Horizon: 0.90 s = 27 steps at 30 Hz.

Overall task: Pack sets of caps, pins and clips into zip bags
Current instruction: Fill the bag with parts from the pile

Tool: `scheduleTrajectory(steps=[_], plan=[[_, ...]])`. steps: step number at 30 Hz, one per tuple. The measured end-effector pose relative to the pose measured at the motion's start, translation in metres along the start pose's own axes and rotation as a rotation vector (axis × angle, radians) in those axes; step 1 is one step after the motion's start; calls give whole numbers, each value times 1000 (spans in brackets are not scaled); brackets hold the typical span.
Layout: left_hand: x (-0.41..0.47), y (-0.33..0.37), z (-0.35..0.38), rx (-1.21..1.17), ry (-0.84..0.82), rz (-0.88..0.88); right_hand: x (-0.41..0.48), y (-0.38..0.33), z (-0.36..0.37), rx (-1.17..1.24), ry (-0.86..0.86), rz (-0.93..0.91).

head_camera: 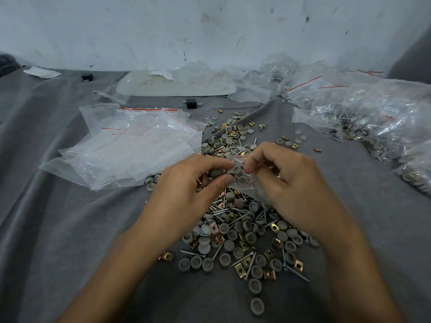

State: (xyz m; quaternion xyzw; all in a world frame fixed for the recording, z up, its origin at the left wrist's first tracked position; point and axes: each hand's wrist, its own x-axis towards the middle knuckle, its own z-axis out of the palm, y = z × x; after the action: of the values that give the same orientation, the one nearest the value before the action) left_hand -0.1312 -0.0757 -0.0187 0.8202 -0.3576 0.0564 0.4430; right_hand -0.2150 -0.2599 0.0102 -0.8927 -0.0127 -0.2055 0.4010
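1. Grip: a small zip bag (241,174) is pinched near its upper edge between thumb and forefinger of the right hand (291,183). Grey caps are seen through the plastic.
2. Left hand (186,183): the fingers are curled and a grey cap (215,173) is pinched at the fingertips, right against the bag's left edge.
3. The bag is held above a loose pile (245,229) of grey caps, screw-like pins and brass-coloured clips, spread on a grey cloth (70,229).
4. Empty bags (135,145) are stacked left of the pile. Filled bags (373,117) are heaped at the far right.
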Motion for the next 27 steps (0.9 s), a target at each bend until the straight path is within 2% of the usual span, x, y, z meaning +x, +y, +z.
scheduleTrajectory(steps=[6, 9, 11, 15, 17, 20, 24, 27], plan=[[0, 1, -5, -11, 32, -27, 0, 5, -1, 15, 25, 7], [1, -5, -7, 191, 82, -40, 1, 6, -5, 71, 118, -8], [3, -7, -8, 241, 102, -59, 1, 4, -9, 164, 225, -15], [2, -2, -11, 18, 121, -67, 6, 1, -17, 443, 398, -33], [2, 7, -16, -148, 94, -84, 6, 2, -21, 661, 359, -51], [0, 25, -26, -327, 31, -71, 2, -6, -23, 933, 155, -45], [-10, 49, -29, -501, -8, 21, -5, -19, -12, 1069, -75, -20], [-15, 54, -30, -631, 16, 24, -7, -23, -7, 1113, -136, 27]])
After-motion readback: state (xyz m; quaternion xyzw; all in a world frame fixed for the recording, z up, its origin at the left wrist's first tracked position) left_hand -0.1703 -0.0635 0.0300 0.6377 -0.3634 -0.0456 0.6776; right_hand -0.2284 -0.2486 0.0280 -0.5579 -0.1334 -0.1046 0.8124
